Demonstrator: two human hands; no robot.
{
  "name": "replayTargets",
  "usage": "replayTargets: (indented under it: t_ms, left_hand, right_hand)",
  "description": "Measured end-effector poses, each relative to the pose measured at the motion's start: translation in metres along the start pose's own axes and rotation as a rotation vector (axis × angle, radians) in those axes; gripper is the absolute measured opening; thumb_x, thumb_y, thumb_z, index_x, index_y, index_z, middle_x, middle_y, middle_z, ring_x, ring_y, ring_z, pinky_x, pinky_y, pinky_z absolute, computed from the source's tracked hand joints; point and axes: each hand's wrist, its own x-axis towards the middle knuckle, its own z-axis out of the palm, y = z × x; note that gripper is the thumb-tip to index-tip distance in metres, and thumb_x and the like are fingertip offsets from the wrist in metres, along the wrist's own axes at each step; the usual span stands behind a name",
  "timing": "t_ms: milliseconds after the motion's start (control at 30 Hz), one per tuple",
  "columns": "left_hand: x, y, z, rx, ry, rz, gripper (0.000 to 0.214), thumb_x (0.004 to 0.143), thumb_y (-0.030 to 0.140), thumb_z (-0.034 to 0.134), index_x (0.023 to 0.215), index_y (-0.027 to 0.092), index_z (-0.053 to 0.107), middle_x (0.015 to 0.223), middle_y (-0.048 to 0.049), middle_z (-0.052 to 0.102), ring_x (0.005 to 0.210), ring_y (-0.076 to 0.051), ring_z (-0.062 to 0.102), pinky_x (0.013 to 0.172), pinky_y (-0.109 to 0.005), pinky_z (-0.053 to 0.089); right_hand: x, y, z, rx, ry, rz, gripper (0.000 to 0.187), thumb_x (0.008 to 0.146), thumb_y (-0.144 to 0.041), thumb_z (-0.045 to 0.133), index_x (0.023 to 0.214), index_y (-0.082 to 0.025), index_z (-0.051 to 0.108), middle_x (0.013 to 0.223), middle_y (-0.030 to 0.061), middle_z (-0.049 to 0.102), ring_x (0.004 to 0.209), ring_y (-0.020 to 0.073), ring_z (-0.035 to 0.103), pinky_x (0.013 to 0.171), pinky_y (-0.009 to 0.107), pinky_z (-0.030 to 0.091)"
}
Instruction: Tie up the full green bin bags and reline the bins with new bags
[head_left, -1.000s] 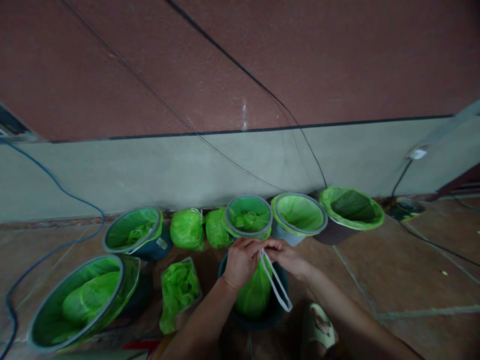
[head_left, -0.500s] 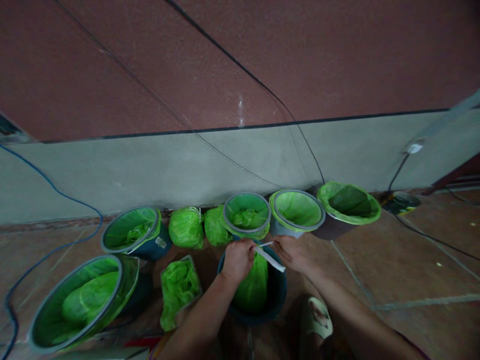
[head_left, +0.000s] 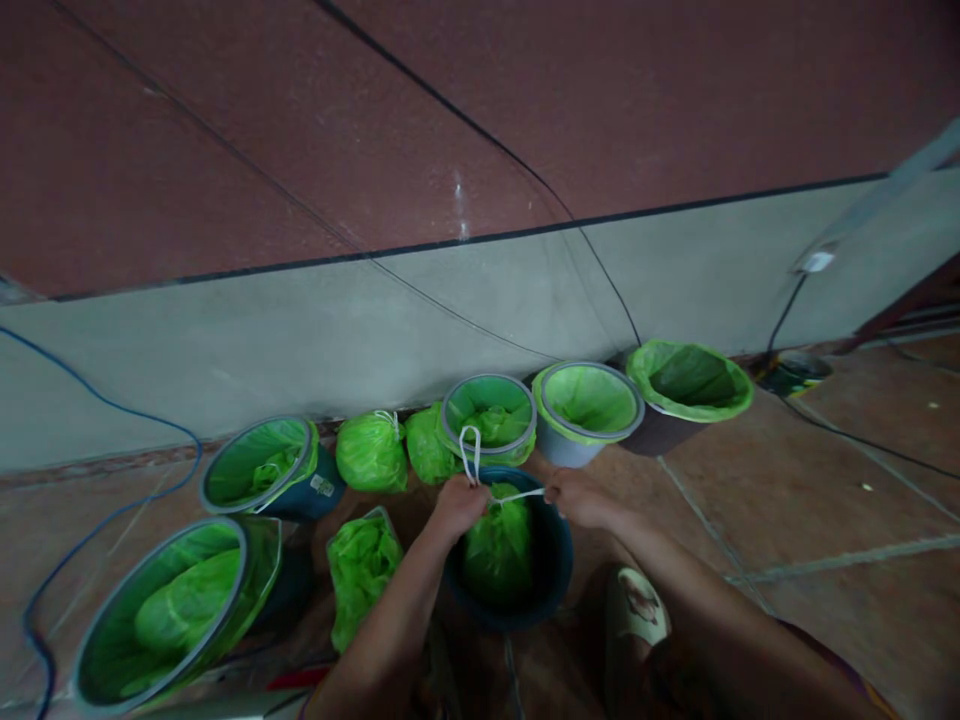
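A full green plastic bag (head_left: pixel 499 555) stands inside a dark blue bin (head_left: pixel 555 580) in front of me, its neck gathered at the top. White drawstring (head_left: pixel 521 496) runs taut between my hands across the neck. My left hand (head_left: pixel 459 508) is closed on one side of the drawstring, and a white loop sticks up above the fingers. On the other side, my right hand (head_left: pixel 577 497) pinches the far end, over the bin's right rim.
Several bins with green liners stand along the wall, among them a blue one (head_left: pixel 330 490) and a brown one (head_left: pixel 664 432). A tied green bag (head_left: pixel 371 455) sits between bins. A large lined bin (head_left: pixel 244 560) is at left. A blue cable (head_left: pixel 112 385) crosses the left floor.
My hands have lowered a little, and the drawstring is now stretched straight between them. The strip that hung down now shows as a loop above my left hand. The view has tilted slightly.
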Motion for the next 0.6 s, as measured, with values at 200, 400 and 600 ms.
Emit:
replayTargets:
  t_ms: [200, 400, 600]
  left_hand:
    - [-0.003, 0.009, 0.019, -0.554, -0.114, 0.002, 0.014, 0.071, 0.028, 0.055, 0.064, 0.016, 0.056, 0.062, -0.0012, 0.061, 0.052, -0.011, 0.057, 0.051, -0.022, 0.042]
    - [0.000, 0.003, 0.028, -0.234, -0.262, 0.317, 0.006, 0.064, 0.018, 0.061, 0.064, 0.014, 0.057, 0.056, 0.0049, 0.050, 0.053, -0.008, 0.044, 0.053, -0.021, 0.034]
    - [-0.005, -0.002, 0.031, -0.062, -0.300, 0.460, 0.024, 0.087, 0.029, 0.042, 0.082, 0.015, 0.062, 0.073, 0.0001, 0.062, 0.061, -0.010, 0.052, 0.059, -0.022, 0.041]
  right_hand:
    - [-0.004, -0.017, -0.005, 0.329, -0.164, -0.248, 0.026, 0.086, -0.035, 0.048, 0.070, -0.017, 0.059, 0.059, -0.0019, 0.055, 0.053, 0.0099, 0.048, 0.052, 0.022, 0.037]
    - [-0.006, -0.030, -0.004, 0.231, -0.038, -0.506, 0.036, 0.087, -0.043, 0.051, 0.063, -0.017, 0.061, 0.067, 0.0000, 0.055, 0.068, 0.0123, 0.052, 0.064, 0.024, 0.040]
    - [-0.006, -0.033, 0.010, 0.443, -0.106, -0.240, 0.046, 0.085, -0.065, 0.044, 0.082, -0.020, 0.053, 0.067, -0.0008, 0.057, 0.057, 0.0131, 0.055, 0.046, 0.023, 0.041]
